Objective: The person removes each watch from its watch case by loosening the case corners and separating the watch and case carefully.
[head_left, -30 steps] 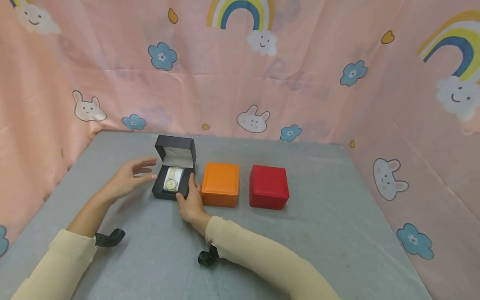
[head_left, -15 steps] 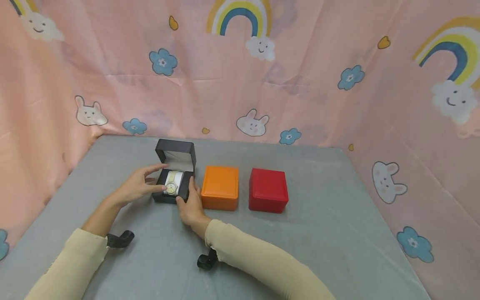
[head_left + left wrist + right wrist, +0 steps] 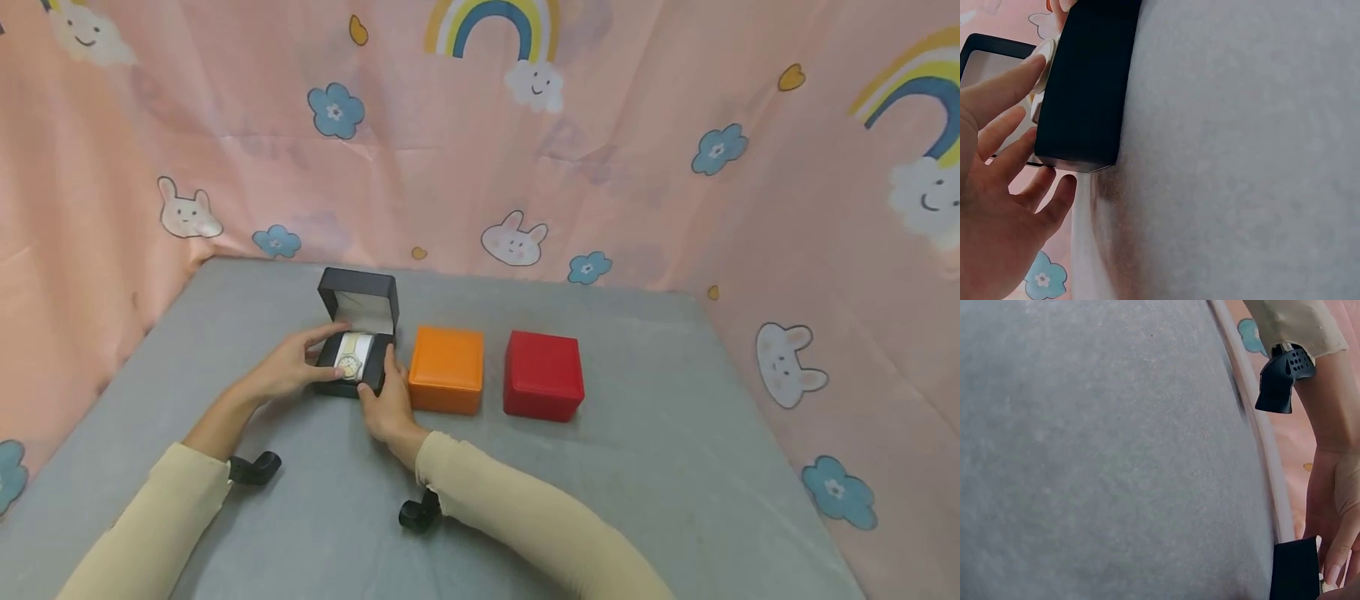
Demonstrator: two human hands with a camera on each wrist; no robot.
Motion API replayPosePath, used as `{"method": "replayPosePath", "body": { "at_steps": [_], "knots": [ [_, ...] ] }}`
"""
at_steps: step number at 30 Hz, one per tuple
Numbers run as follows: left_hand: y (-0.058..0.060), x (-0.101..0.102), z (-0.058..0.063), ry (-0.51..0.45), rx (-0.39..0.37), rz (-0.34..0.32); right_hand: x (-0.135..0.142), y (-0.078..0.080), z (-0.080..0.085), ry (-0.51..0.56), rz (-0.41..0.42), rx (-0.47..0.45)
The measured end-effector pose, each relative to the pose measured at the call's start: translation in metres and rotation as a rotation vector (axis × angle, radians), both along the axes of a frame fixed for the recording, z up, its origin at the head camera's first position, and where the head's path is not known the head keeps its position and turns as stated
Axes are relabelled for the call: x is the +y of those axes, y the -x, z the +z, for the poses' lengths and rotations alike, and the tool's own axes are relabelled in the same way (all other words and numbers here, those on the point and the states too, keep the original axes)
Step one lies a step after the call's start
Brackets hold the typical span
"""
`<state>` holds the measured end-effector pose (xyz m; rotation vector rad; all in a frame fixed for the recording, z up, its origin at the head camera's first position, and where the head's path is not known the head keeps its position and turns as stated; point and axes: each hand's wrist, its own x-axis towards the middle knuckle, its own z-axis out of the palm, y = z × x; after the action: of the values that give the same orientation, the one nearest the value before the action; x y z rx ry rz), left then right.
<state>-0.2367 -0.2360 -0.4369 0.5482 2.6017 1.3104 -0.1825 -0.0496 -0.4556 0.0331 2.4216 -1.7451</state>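
Note:
A black watch box [image 3: 327, 387] stands with its lid [image 3: 362, 283] raised at the left of the table. Inside, a wristwatch [image 3: 349, 363] with a pale strap and round dial is wrapped round a white cushion [image 3: 364, 345]. My left hand [image 3: 291, 365] reaches over the box's left side and pinches the watch on its cushion between thumb and index finger. In the left wrist view the thumb [image 3: 1013, 84] touches the dial's edge, with the other fingers spread beside the box. My right hand [image 3: 388, 408] grips the box's front right corner, thumb in front.
An orange box [image 3: 447, 367] with its lid down stands just right of my right hand. Further right is a closed red box [image 3: 543, 375]. Grey cloth covers the table [image 3: 660, 467], and a pink patterned curtain [image 3: 420, 183] hangs behind it.
My left hand has moved right, from beside the box to over the watch, thumb and index finger now spanning it. My right hand keeps its grip on the box.

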Motion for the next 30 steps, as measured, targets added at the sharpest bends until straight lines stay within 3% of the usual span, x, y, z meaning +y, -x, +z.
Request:
{"method": "replayPosePath", "body": {
  "at_steps": [13,23,30],
  "knots": [
    [0.009,-0.004,0.001,0.040,-0.017,-0.081,-0.001,0.003,0.001,-0.010,0.009,-0.003],
    [0.018,-0.007,0.005,0.092,-0.088,-0.132,-0.001,0.003,0.002,-0.024,0.017,-0.018],
    [0.019,-0.005,0.008,0.104,-0.102,-0.123,-0.001,0.002,0.003,-0.033,0.017,-0.026]
  ]
}}
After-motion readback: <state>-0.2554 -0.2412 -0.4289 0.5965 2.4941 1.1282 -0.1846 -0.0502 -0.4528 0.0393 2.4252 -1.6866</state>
